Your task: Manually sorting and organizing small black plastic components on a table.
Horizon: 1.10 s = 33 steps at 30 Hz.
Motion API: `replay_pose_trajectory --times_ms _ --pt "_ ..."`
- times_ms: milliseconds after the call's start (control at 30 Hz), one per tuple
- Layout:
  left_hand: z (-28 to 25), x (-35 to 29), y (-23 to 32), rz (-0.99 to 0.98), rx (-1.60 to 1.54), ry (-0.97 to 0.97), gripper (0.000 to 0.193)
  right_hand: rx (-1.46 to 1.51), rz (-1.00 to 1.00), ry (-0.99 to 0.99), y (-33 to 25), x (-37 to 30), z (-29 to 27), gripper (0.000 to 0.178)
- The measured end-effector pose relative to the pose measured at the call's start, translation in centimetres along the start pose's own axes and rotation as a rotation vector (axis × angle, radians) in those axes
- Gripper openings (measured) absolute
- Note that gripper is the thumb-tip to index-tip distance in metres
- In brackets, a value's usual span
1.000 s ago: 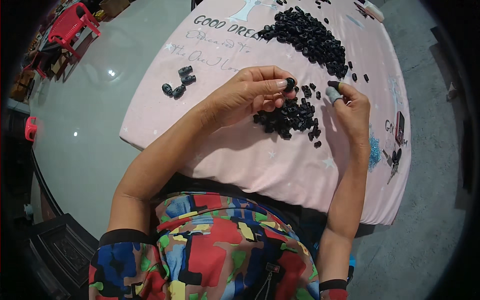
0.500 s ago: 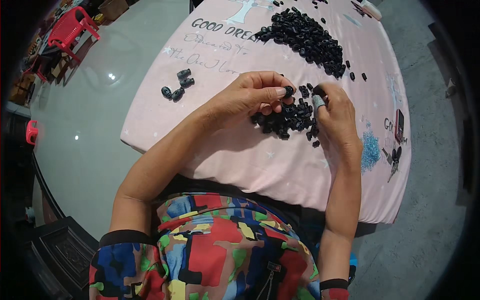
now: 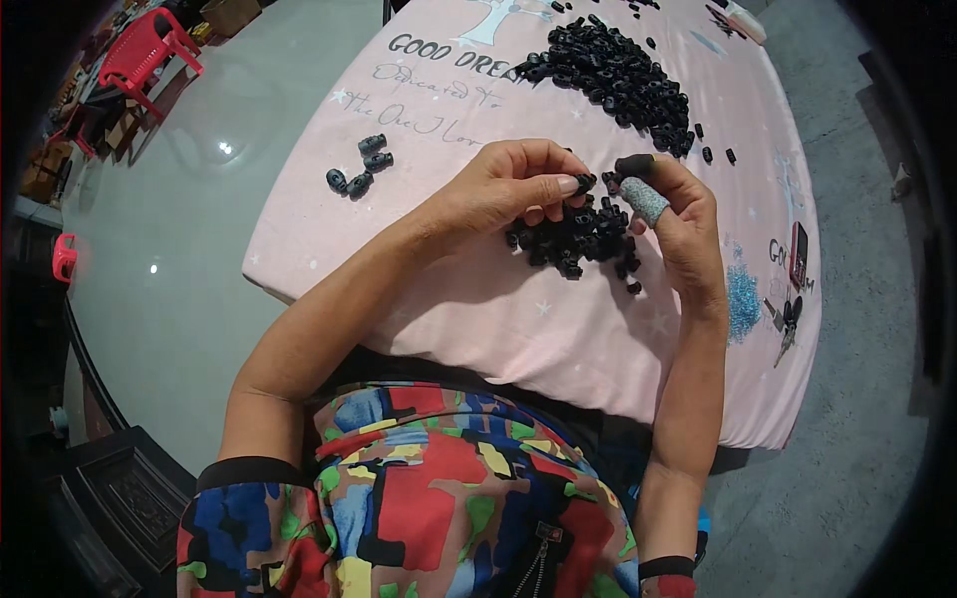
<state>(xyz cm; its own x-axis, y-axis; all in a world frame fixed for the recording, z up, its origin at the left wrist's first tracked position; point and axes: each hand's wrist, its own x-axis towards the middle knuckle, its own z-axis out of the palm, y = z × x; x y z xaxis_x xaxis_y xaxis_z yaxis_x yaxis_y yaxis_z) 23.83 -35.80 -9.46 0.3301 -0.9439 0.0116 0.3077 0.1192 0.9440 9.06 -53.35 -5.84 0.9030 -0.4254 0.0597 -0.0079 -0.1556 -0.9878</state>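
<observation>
My left hand [image 3: 513,184] pinches a small black cord lock part [image 3: 585,184] between thumb and forefinger, above the table. Close beside it, my right hand [image 3: 678,214] wears a grey sleeve [image 3: 644,200] on the thumb and a black cover [image 3: 635,165] on the forefinger. Its fingertips close on a small black plastic piece [image 3: 611,182], partly hidden. Below both hands lies a loose heap of small black plastic pieces [image 3: 583,237]. A larger pile of black cord lock bodies [image 3: 618,75] spreads farther back. Several barrel-shaped cord locks [image 3: 361,185] lie apart on the left.
A pink printed cloth [image 3: 478,329] covers the table. On its right are a heap of tiny bluish pieces [image 3: 743,304], a red-edged phone [image 3: 798,256] and a dark-handled tool [image 3: 788,324]. A red plastic chair [image 3: 150,60] stands on the floor at far left.
My right hand has turned and come up from the near heap, bringing a small black piece toward my left hand. My left hand has barely moved and keeps its part.
</observation>
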Motion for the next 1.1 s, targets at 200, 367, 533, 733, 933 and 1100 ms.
replay_pose_trajectory --times_ms 200,367,533,733,933,1100 --pt "0.0 0.1 -0.1 -0.01 0.03 0.002 0.023 -0.024 0.02 -0.033 0.1 -0.2 0.6 0.016" --pt "0.0 -0.1 0.1 -0.011 0.03 -0.004 0.022 -0.046 -0.009 -0.057 -0.5 -0.5 1.1 0.017" --pt "0.0 -0.2 0.3 -0.011 0.06 0.0 0.022 -0.025 -0.012 -0.102 -0.7 -0.5 1.3 0.018" --pt "0.0 -0.2 0.1 0.014 0.102 -0.006 0.023 -0.028 0.02 -0.081 -0.6 -0.5 1.5 0.016" --pt "0.0 -0.3 0.1 0.029 0.15 -0.002 0.024 -0.053 0.022 -0.082 -0.7 -0.6 1.6 0.015" --pt "0.1 -0.4 0.1 0.001 0.125 0.03 0.023 -0.061 0.007 -0.096 -0.6 -0.5 1.4 0.013"
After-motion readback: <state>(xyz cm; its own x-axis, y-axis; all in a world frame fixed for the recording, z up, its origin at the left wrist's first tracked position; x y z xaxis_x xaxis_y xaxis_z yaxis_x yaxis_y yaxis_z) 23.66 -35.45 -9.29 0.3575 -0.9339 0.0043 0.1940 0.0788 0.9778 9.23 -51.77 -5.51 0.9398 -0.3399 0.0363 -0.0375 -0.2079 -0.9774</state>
